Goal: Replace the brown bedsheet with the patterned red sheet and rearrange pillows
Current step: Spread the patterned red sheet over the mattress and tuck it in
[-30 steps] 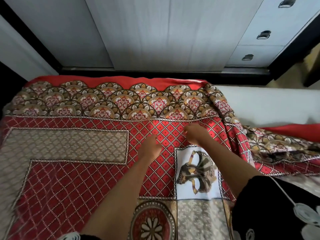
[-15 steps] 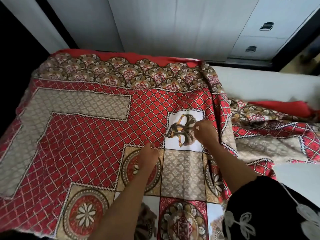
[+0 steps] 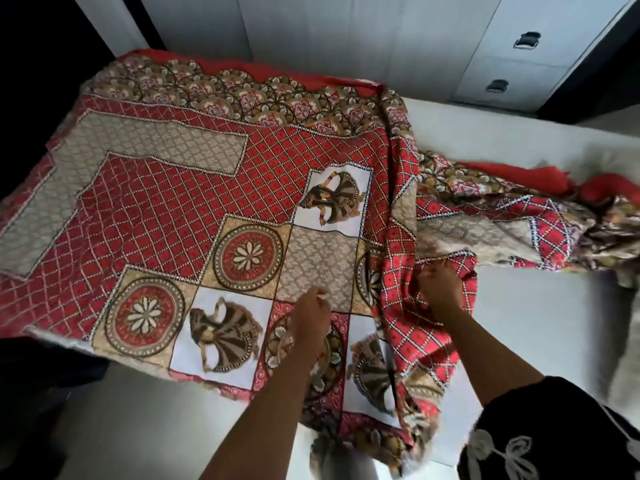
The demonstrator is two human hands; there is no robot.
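Observation:
The patterned red sheet (image 3: 180,202) lies spread over the left part of the bed, with medallions and dancer panels near its front edge. Its right side is folded over and bunched in a heap (image 3: 519,220) across the bare white mattress (image 3: 540,323). My left hand (image 3: 310,313) rests on the sheet near a grey panel, fingers curled and pinching the cloth. My right hand (image 3: 440,289) is closed on the folded red edge at the sheet's right side. No brown bedsheet and no pillows are in view.
A white wardrobe panel (image 3: 346,36) stands behind the bed, with white drawers (image 3: 512,60) at the back right. The left of the bed is dark. My black patterned sleeve (image 3: 547,438) fills the lower right corner.
Both hands have drawn back toward me across the sheet, from the far border to the near panels. My right hand has moved right onto the folded edge. The view has pulled back.

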